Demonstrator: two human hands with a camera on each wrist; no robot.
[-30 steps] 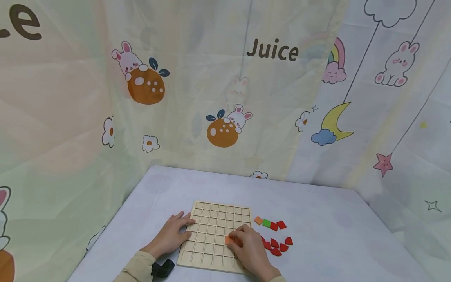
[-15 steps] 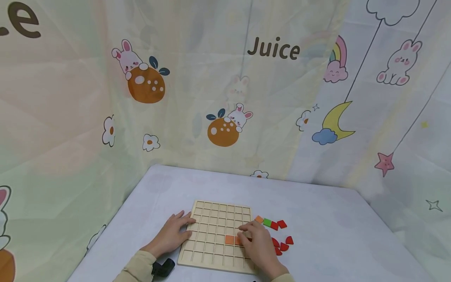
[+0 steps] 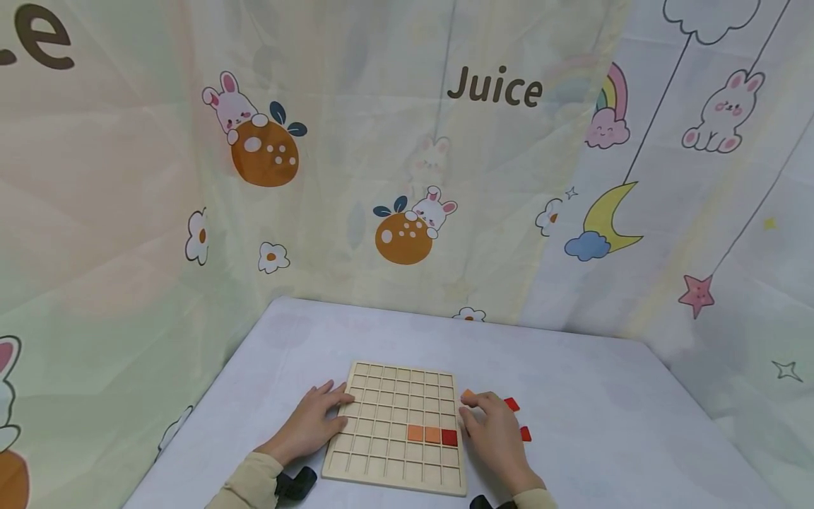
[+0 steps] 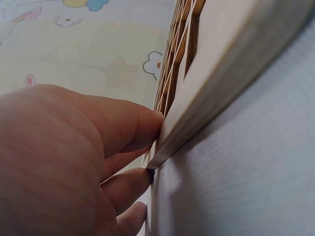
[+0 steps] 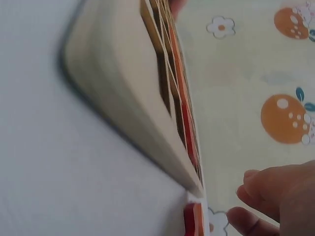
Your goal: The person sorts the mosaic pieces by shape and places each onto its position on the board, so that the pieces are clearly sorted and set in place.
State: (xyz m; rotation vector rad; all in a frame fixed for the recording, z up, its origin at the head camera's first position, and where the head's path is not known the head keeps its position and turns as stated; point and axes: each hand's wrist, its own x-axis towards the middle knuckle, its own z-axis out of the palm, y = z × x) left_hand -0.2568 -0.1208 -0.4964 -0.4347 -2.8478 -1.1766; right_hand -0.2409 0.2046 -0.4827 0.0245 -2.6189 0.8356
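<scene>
A pale wooden grid board [image 3: 375, 466] lies on the table. In one row at its right side sit two orange square tiles [image 3: 415, 433] and a dark red square tile [image 3: 449, 437]. My left hand [image 3: 311, 424] rests along the left edge; in the left wrist view its fingertips [image 4: 142, 125] touch the rim. Just right of the board, my right hand [image 3: 499, 438] hovers with bent fingers beside a loose orange tile [image 3: 468, 394]. Nothing shows between its thumb and finger [image 5: 266, 189] in the right wrist view.
Loose red tiles [image 3: 511, 404] and another red piece [image 3: 525, 434] show past the right hand, which hides other pieces. A black object [image 3: 296, 483] sits by the left wrist, another [image 3: 481, 502] by the right. Printed curtains [image 3: 331, 177] hang behind the table.
My right hand has moved right, off the board to beside the loose tiles. The two orange tiles and the red one in the row are uncovered. My left hand stays put.
</scene>
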